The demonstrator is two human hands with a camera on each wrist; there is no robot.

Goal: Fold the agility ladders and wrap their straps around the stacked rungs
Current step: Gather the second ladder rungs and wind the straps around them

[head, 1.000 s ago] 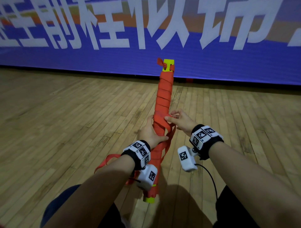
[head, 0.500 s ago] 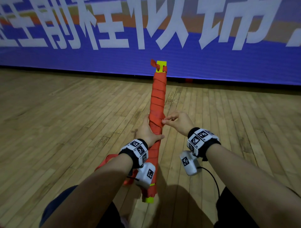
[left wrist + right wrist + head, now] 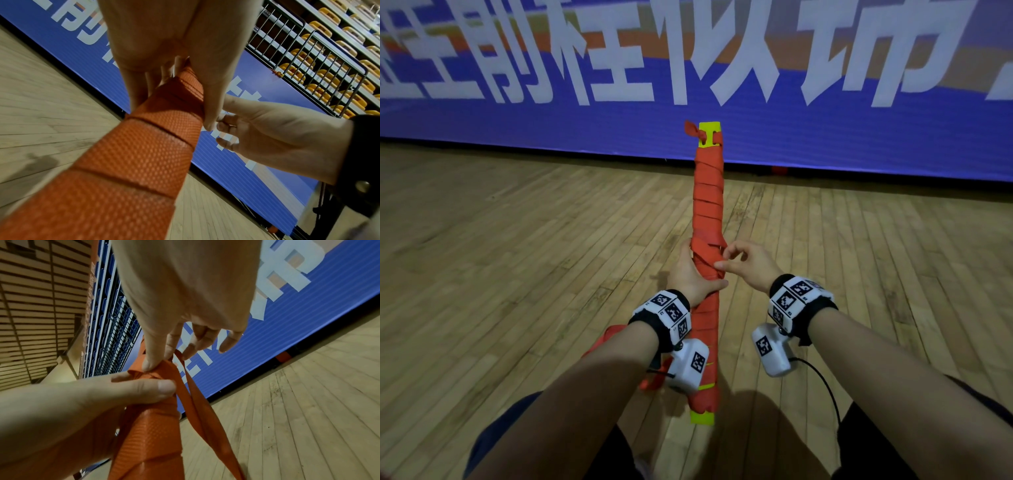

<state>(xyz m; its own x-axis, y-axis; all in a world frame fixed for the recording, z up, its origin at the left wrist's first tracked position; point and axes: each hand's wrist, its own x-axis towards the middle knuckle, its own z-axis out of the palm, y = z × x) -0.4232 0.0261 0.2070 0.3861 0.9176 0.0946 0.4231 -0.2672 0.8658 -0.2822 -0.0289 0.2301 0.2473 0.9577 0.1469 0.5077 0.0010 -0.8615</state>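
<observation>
The stack of rungs [image 3: 707, 240] was held up over the wood floor [image 3: 517, 257], not lying on it, w/ its yellow far end pointing at the blue banner [image 3: 825, 137]. Orange strap [image 3: 709, 192] was wound round nearly all of it. The left hand [image 3: 693, 274] gripped the stack at about the middle, thumb across the front; its fingers were hidden behind. The right hand [image 3: 748, 265] pinched the strap w/ thumb and first finger, just by the left thumb (the other fingers curled loose, holding nothing). In the right wrist view a loose bit of strap [image 3: 205, 415] hung down from the pinch and ran off the bottom edge. More loose strap showed under the left arm, partly hidden. The near yellow end peeked out below the wrist camera.
</observation>
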